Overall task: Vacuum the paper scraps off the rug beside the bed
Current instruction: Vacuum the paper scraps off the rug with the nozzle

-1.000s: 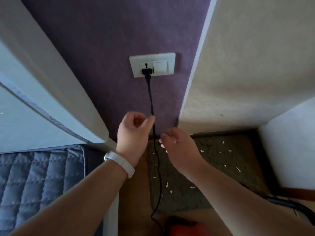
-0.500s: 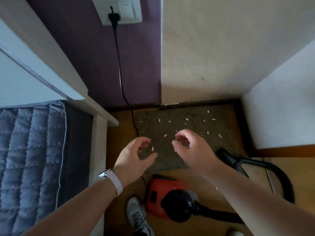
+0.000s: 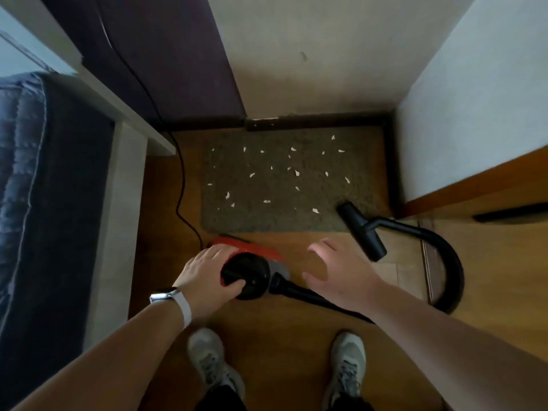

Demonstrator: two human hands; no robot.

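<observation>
Head camera, looking down at a wooden floor between your two grey shoes (image 3: 210, 360).

The rug (image 3: 278, 215) lies at 12 o'clock, against the wall, with the bed (image 3: 29, 203) along the 9 o'clock edge. Small white paper scraps (image 3: 297, 172) are scattered over most of the rug; none look picked up yet.

Just below the rug's near edge sits a red and black vacuum cleaner (image 3: 247, 249). Your left hand (image 3: 204, 274) holds its body: fingers laid over the red casing, thumb hooked round the black cap, a closed grip. Your right hand (image 3: 341, 277) hovers at 3 o'clock of the vacuum, fingers spread wide, its grip holding nothing.

A black hose (image 3: 444, 262) runs from the vacuum under your right hand and loops round to the nozzle (image 3: 360, 229), which lies at 2 o'clock, its head touching the rug's near right corner. A power cord (image 3: 181, 179) trails up the wall at 11 o'clock.

This looks like the set-up step: suction has not begun. The next move probably calls for switching the machine on, then reaching your free right hand to 2 o'clock for the nozzle's tube.
</observation>
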